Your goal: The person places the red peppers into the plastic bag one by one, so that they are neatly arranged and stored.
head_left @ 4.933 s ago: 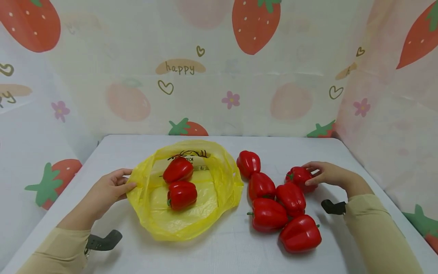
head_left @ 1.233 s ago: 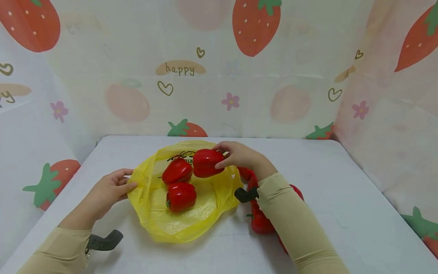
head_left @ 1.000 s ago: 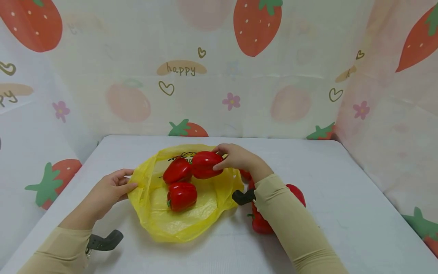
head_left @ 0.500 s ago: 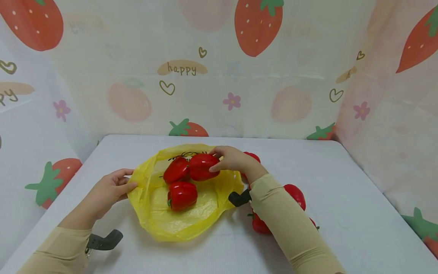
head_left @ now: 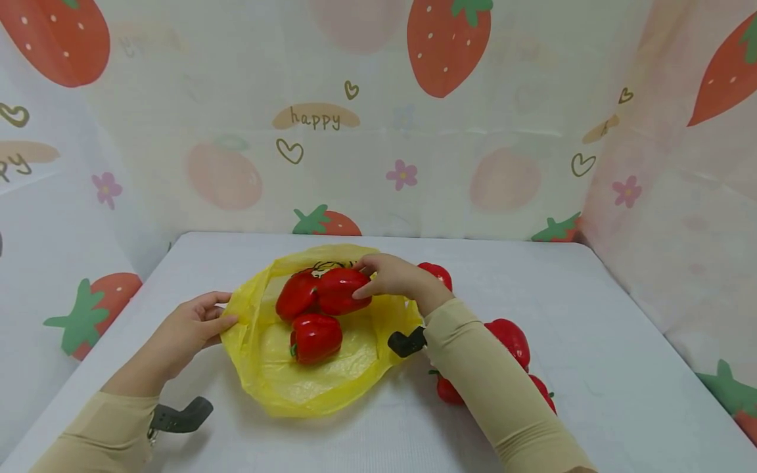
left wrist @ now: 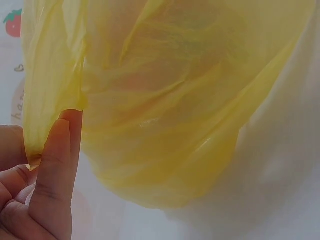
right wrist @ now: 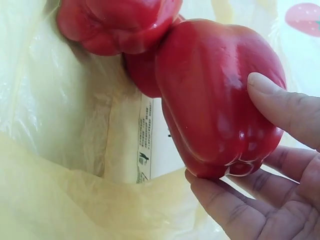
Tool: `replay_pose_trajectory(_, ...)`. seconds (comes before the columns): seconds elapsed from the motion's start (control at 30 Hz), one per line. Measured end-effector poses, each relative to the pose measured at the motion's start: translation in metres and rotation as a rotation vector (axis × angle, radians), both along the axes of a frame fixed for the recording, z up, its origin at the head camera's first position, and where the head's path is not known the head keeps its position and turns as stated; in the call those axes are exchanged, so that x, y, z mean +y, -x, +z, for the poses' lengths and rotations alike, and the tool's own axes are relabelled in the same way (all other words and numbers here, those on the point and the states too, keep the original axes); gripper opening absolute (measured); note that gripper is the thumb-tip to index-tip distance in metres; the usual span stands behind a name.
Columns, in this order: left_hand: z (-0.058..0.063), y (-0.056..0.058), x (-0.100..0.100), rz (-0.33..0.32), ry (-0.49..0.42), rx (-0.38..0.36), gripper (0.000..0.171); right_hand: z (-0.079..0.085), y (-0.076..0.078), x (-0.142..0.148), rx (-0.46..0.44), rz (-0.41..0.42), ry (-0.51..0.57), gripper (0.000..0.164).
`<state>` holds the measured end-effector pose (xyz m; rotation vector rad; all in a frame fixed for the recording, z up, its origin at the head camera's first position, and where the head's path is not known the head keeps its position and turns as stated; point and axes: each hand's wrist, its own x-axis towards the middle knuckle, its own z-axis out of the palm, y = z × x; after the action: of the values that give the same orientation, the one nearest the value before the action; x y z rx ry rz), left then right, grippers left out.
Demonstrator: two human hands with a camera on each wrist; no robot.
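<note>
A yellow plastic bag [head_left: 349, 394] lies with its mouth spread toward the camera. My left hand [head_left: 195, 326] pinches its left rim; the left wrist view shows the film between thumb and fingers [left wrist: 52, 175]. My right hand [head_left: 393, 277] reaches in over the bag's right side and holds a red bell pepper [head_left: 342, 291] by its blossom end, fingers beneath and thumb on top in the right wrist view. This pepper presses against a second bell pepper [head_left: 296, 297] on its left. Just in front sits a third bell pepper [head_left: 316, 338] inside the bag.
To the right of the bag, several more bell peppers lie on the white table [head_left: 609, 341], partly hidden by the right sleeve [head_left: 497, 387]: one at the back [head_left: 439, 274], another beyond the sleeve [head_left: 511, 341]. A printed cloth backdrop [head_left: 414, 131] surrounds the table.
My right hand has carried the pepper from the right-hand group into the bag, lately edging left and nudging the neighbouring pepper left. My left hand stays on the rim.
</note>
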<state>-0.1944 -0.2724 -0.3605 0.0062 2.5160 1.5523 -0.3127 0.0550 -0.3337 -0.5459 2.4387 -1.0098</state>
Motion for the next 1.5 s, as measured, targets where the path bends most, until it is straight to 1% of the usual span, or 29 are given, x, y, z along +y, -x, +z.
replay_pose_trajectory(0.27, -0.002, 0.000, 0.001, 0.002, 0.006, -0.010, 0.056, -0.005, 0.000, -0.007, -0.024, 0.011, 0.039, 0.050)
replay_pose_trajectory(0.43, -0.003, 0.001, 0.001, -0.002, 0.009, 0.000, 0.057, -0.008, 0.001, -0.013, -0.022, 0.013, 0.034, 0.051)
replay_pose_trajectory(0.57, -0.004, 0.001, 0.001, -0.001, 0.002, -0.003, 0.056, -0.008, 0.001, -0.017, -0.037, 0.016, 0.029, 0.049)
replay_pose_trajectory(0.7, -0.003, 0.001, 0.001, 0.003, 0.001, -0.006, 0.055, -0.009, 0.001, -0.020, -0.055, 0.011, 0.011, 0.050)
replay_pose_trajectory(0.9, -0.004, 0.001, 0.000, 0.009, 0.008, -0.008, 0.056, -0.011, 0.002, -0.021, -0.071, -0.012, -0.052, 0.053)
replay_pose_trajectory(1.17, -0.008, 0.000, -0.001, 0.010, 0.000, -0.017, 0.055, -0.014, 0.002, -0.019, -0.122, -0.043, -0.092, 0.049)
replay_pose_trajectory(1.23, -0.008, 0.000, -0.001, 0.009, -0.001, -0.015, 0.055, -0.014, 0.001, -0.019, -0.123, -0.052, -0.094, 0.049)
replay_pose_trajectory(1.4, -0.007, 0.000, 0.000, 0.015, 0.009, -0.018, 0.056, -0.013, 0.000, -0.018, -0.100, -0.039, -0.116, 0.048)
replay_pose_trajectory(1.5, -0.005, 0.000, 0.000, 0.026, 0.023, -0.029, 0.057, -0.011, -0.002, -0.016, -0.107, -0.035, -0.111, 0.046)
